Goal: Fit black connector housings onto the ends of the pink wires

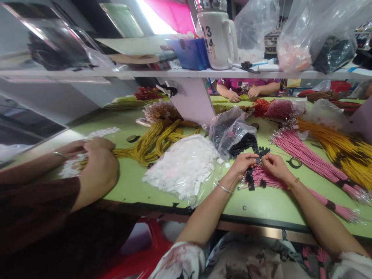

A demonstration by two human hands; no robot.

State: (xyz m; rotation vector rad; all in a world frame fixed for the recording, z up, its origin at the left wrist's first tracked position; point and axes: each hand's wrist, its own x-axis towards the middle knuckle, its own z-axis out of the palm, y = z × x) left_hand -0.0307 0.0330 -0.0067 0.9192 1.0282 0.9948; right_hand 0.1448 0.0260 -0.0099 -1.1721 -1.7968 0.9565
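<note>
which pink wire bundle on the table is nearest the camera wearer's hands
The front pink bundle, lying close by the wearer's left hand and right hand; the rear pink bundle lies farther back on the green table, beside yellow wires.

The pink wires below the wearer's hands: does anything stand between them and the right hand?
Nothing visible stands between the right hand and the pink wires below it. Black pieces lie at the bundle's left end, leaving wires beside this hand uncovered.
</note>
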